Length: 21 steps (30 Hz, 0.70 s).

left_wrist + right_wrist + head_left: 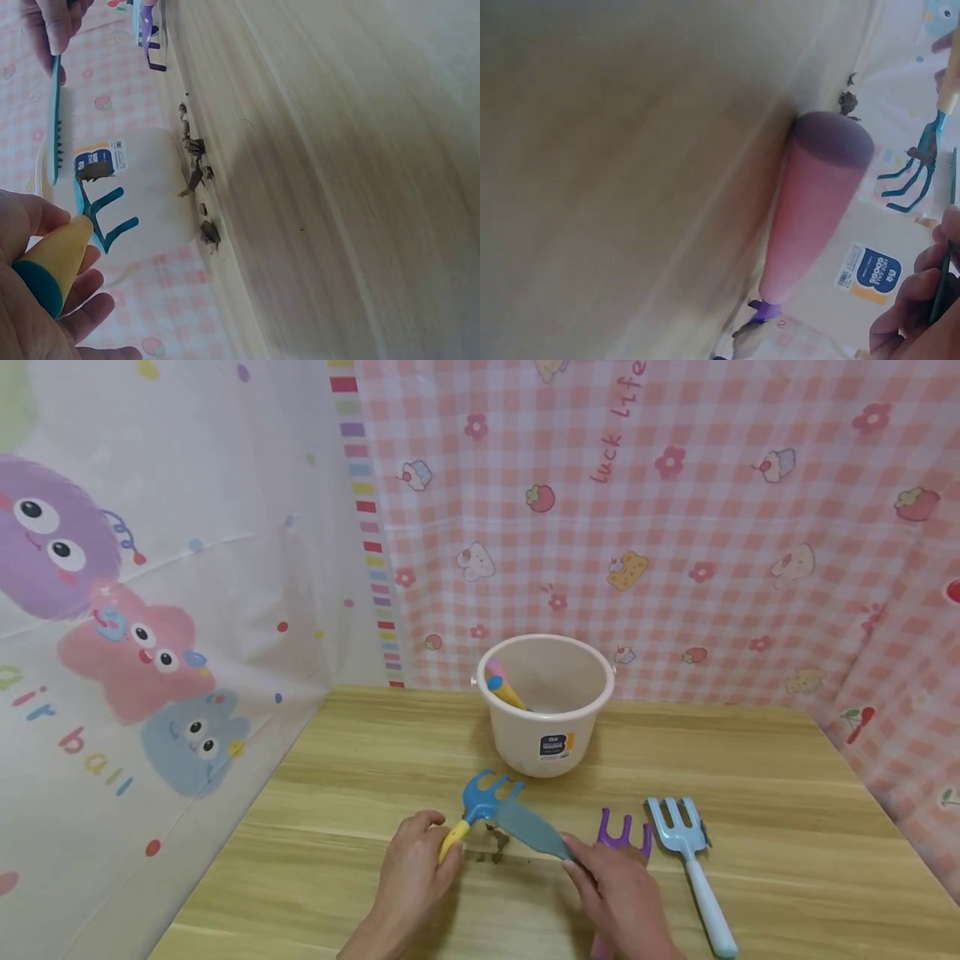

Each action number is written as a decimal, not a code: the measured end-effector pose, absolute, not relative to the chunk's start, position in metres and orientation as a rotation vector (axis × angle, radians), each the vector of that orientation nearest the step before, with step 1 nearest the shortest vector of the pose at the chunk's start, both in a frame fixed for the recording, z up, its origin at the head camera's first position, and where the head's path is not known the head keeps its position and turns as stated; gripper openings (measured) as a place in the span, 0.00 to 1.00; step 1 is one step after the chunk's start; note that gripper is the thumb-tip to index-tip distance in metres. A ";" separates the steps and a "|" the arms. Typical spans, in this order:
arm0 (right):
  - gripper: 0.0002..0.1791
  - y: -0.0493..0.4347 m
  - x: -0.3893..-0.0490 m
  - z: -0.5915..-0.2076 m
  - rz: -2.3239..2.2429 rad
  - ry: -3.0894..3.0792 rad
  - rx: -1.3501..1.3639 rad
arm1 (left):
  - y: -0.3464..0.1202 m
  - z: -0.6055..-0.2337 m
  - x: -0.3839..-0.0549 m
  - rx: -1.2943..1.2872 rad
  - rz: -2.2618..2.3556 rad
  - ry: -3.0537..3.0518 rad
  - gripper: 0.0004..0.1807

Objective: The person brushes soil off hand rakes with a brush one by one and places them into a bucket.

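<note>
My left hand (416, 864) grips the yellow handle of a small blue hand rake (480, 802), held above the table with its tines pointing away. A brown clump (94, 171) sits on the rake's head in the left wrist view. My right hand (622, 885) holds a flat teal brush (532, 828) by one end; short dark bristles line one side of it in the left wrist view. The brush's far end lies close beside the rake's head; whether they touch I cannot tell. Brown crumbs of dirt (497, 843) lie on the table below.
A cream bucket (543, 747) stands behind, with pink and yellow-blue handles (506, 691) inside. Partly under my right hand lies a purple rake (615, 831) with a pink handle (817, 202). Farther right rests a light blue fork (701, 881). Patterned curtains (675, 527) bound the wooden table (360, 760).
</note>
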State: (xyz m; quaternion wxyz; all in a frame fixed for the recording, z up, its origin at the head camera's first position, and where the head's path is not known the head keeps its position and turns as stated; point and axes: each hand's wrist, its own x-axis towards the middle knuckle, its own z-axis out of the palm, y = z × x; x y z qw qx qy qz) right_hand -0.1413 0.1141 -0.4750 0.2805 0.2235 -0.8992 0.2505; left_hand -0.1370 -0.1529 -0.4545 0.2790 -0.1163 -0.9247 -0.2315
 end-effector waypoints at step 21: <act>0.21 0.112 -0.142 -0.478 0.665 -2.428 0.615 | -0.153 -0.456 -0.136 -0.323 -0.613 -2.498 0.04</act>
